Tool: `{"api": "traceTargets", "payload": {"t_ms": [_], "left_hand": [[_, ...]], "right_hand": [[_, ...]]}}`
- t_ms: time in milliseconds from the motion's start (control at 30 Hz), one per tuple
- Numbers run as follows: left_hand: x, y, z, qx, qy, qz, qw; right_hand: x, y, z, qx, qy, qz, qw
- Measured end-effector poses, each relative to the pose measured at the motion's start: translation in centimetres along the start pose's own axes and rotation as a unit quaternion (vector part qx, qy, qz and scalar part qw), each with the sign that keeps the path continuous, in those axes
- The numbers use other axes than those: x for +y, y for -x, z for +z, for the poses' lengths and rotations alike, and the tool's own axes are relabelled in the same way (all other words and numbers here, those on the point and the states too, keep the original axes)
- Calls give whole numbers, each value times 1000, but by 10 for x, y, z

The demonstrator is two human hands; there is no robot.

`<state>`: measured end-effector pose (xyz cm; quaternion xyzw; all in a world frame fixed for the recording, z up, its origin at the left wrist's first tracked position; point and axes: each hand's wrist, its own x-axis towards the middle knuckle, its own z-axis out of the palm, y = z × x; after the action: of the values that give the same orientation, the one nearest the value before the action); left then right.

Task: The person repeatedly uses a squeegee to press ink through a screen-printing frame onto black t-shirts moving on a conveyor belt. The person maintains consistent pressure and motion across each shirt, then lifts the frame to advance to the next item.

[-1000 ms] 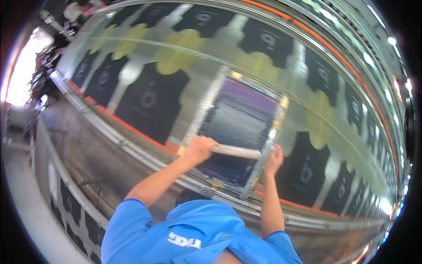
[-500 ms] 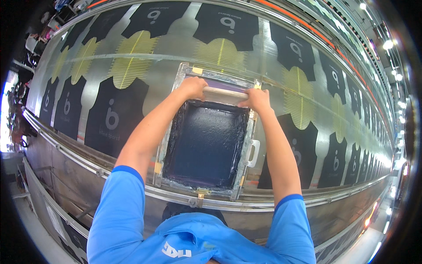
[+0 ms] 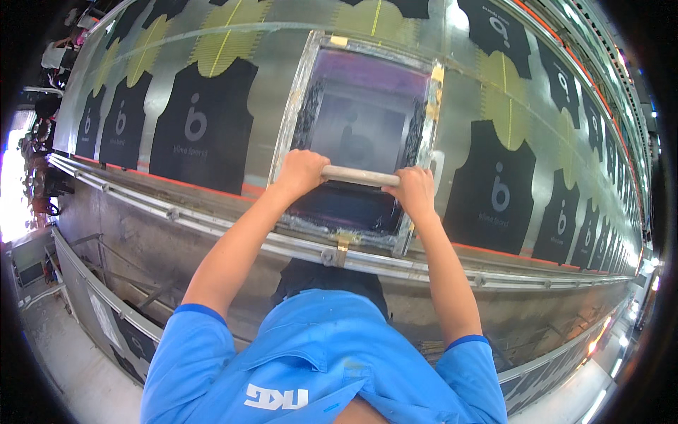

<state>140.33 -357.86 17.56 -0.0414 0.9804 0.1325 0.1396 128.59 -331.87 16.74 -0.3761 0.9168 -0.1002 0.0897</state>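
squeegee [image 3: 361,176], grasped near its ends by the left hand [image 3: 302,172] and right hand [image 3: 416,191], has come from the far end of the framed screen [image 3: 294,106] to its near half; the mesh [image 3: 378,120] beyond looks wiped thin, so this pass seems mostly done.

wooden bar [image 3: 361,176] spans mesh between left hand [image 3: 304,172] and right hand [image 3: 417,191], barring straight pass from near end to far end. beyond bar, open room above mesh, bounded by rims of screen frame [image 3: 290,120]. white handle [image 3: 438,166] juts out just right of right hand. between forearms, gap over near mesh; brass-coloured clamp [image 3: 343,244], edge rail [image 3: 385,266] and person's shirt [image 3: 318,332] crowd near side. sideways, low passage above flat black panels [image 3: 201,131] left and right.
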Motion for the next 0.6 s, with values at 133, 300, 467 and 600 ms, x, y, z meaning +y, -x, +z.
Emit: {"api": "traceTargets", "payload": {"t_ms": [133, 300, 467, 600], "left_hand": [[8, 69, 43, 60, 4, 13, 998], [29, 123, 57, 162, 14, 21, 986], [22, 127, 24, 69, 84, 34, 993], [-15, -1, -28, 22, 59, 42, 997]], "right_hand": [[-26, 62, 15, 42, -36, -30, 998], [-53, 116, 21, 142, -8, -34, 989], [-56, 116, -22, 19, -63, -45, 997], [-4, -6, -42, 16, 49, -19, 998]]}}
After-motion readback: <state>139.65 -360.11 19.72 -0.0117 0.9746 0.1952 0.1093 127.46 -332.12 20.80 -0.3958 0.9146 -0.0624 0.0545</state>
